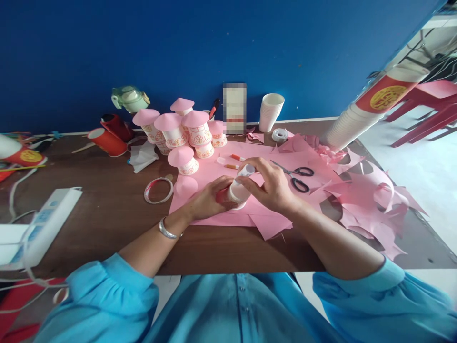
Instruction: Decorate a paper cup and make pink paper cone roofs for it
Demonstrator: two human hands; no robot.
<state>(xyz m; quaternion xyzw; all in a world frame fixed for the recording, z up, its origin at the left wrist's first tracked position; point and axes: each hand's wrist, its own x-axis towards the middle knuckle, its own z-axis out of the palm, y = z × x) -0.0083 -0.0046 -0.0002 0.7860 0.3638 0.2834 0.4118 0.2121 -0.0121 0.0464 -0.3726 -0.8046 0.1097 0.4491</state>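
Observation:
A white paper cup (240, 191), tilted, is between my hands above the pink paper sheet (221, 217). My left hand (210, 197) wraps its lower left side, where a reddish patch shows. My right hand (272, 185) curls over its upper end, thumb and fingers around a pale round rim. Finger parts and the cup's far side are hidden. Right of my right hand lie scissors (302, 177) with black handles, blades apart. Beyond the cup are orange-brown markers (232, 166). To the left, a pink paper cone (186, 187) rests near small cup houses (198, 133) with pink cone roofs.
Pink paper scraps (371, 195) cover the right side. A tall cup stack (360, 114) leans there; shorter white cups (271, 112) and clear tape (280, 135) stand behind. Left are a tape ring (158, 190), red cups (109, 142) and a power strip (50, 228). A blue wall (185, 47) backs the table.

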